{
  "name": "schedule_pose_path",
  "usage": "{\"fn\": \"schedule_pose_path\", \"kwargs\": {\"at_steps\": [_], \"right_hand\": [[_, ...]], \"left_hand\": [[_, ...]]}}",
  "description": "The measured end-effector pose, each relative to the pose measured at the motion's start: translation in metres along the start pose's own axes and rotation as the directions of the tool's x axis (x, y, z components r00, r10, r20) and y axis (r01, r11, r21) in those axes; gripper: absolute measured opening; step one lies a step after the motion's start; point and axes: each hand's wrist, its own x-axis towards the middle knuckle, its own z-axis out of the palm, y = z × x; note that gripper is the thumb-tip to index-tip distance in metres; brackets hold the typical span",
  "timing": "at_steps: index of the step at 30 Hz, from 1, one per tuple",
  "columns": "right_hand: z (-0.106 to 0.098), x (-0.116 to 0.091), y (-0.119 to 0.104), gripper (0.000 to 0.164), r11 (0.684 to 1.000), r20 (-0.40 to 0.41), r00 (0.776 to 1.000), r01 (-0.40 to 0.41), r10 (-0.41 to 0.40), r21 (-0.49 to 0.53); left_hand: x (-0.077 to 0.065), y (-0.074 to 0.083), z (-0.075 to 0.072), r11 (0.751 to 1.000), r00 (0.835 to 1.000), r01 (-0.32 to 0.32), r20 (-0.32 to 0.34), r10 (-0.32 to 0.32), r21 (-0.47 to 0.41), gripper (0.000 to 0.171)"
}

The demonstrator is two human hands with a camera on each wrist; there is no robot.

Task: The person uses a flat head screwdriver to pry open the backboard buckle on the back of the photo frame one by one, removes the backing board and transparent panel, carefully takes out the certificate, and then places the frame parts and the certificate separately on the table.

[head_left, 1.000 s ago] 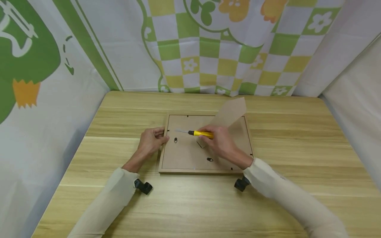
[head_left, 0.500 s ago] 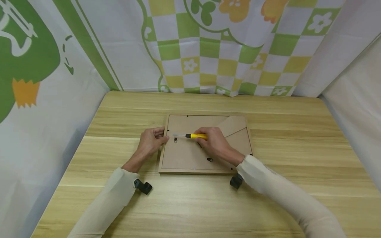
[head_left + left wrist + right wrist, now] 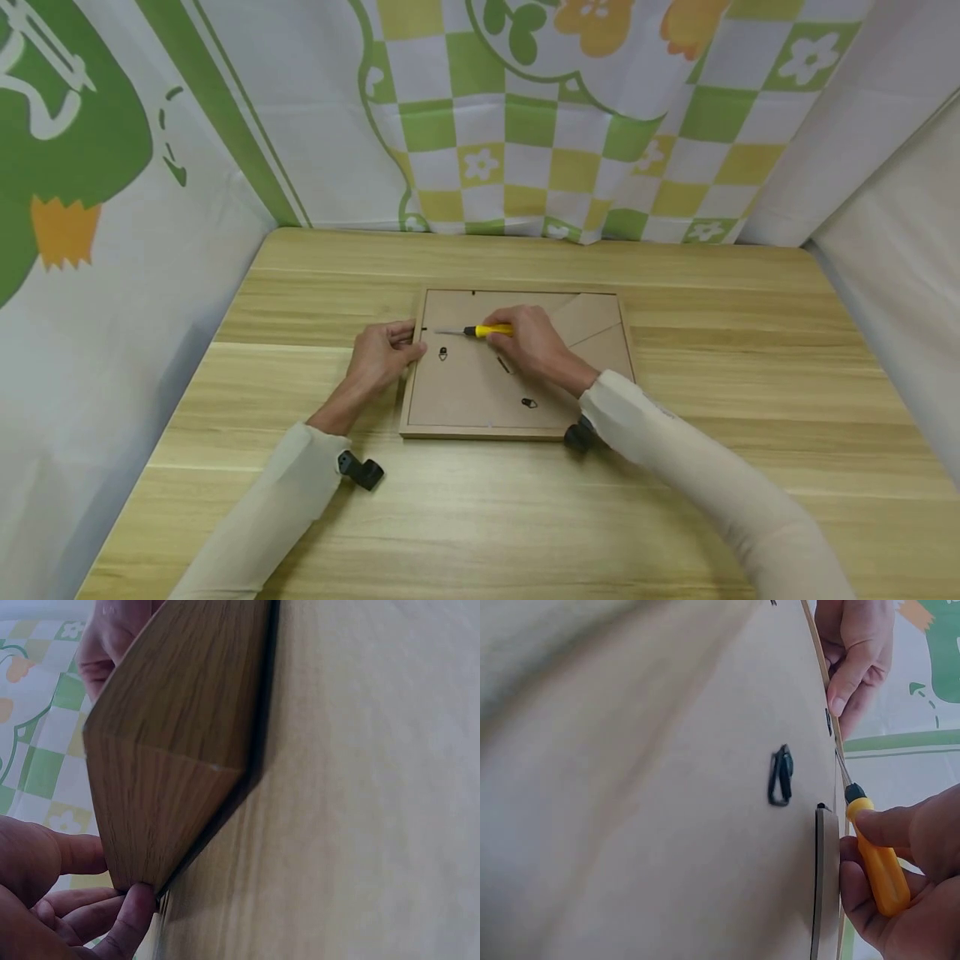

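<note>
A picture frame (image 3: 457,400) lies face down on the wooden table, its brown backing board upward. At its left side my left hand (image 3: 382,354) grips the edge, thumb on top and fingers along the side; in the left wrist view its fingertips press the wooden edge (image 3: 165,742). My right hand (image 3: 534,340) holds a small screwdriver (image 3: 491,331) by its yellow handle. The metal shaft points left, its tip close to a black retaining tab (image 3: 423,329) beside my left thumb. The stand flap (image 3: 592,317) lies down against the backing, partly hidden by my right hand.
Black hanging hooks (image 3: 442,353) sit on the backing, one large in the right wrist view. Another tab (image 3: 473,292) shows at the far edge. Printed cloth (image 3: 480,125) hangs behind the table (image 3: 487,517) and at both sides. Each wrist carries a black camera (image 3: 362,471).
The stand flap, raised a second ago, has come down flat. My right hand has shifted left with the screwdriver, its tip nearer the frame's left edge. My left hand stays put.
</note>
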Motion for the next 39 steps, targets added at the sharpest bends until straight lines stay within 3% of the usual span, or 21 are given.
{"fn": "schedule_pose_path", "kwargs": {"at_steps": [19, 24, 27, 31, 36, 37, 39], "right_hand": [[0.006, 0.021, -0.003, 0.022, 0.999, 0.037, 0.998, 0.052, -0.052, -0.012], [0.008, 0.025, 0.004, 0.024, 0.993, -0.014, 1.0, 0.027, -0.025, 0.116], [0.009, 0.027, 0.007, 0.027, 0.967, -0.074, 0.997, 0.001, 0.018, 0.253], [0.011, 0.032, 0.008, 0.031, 0.904, -0.112, 0.991, -0.013, 0.067, 0.428], [0.012, 0.039, -0.003, 0.029, 0.819, -0.115, 0.992, 0.03, 0.045, 0.574], [0.01, 0.04, -0.008, 0.028, 0.816, -0.11, 0.994, 0.043, 0.026, 0.577], [0.008, 0.042, -0.019, 0.024, 0.839, -0.102, 0.995, 0.072, -0.02, 0.54]], "left_hand": [[0.0, 0.0, 0.0, 1.0, 1.0, 0.0, 0.007, 0.0, 0.004, 0.05], [0.0, -0.001, 0.0, 1.0, 1.0, 0.003, 0.004, -0.004, 0.008, 0.05], [0.001, -0.001, 0.0, 1.0, 1.0, 0.007, 0.007, -0.007, 0.001, 0.05], [0.001, -0.001, 0.001, 1.0, 1.0, 0.01, 0.004, -0.01, -0.002, 0.049], [0.001, 0.0, 0.002, 1.0, 1.0, 0.015, -0.004, -0.015, -0.003, 0.049], [0.001, 0.0, 0.002, 1.0, 1.0, 0.014, -0.004, -0.014, -0.001, 0.049], [0.001, 0.0, 0.002, 1.0, 1.0, 0.012, -0.003, -0.012, 0.007, 0.049]]}}
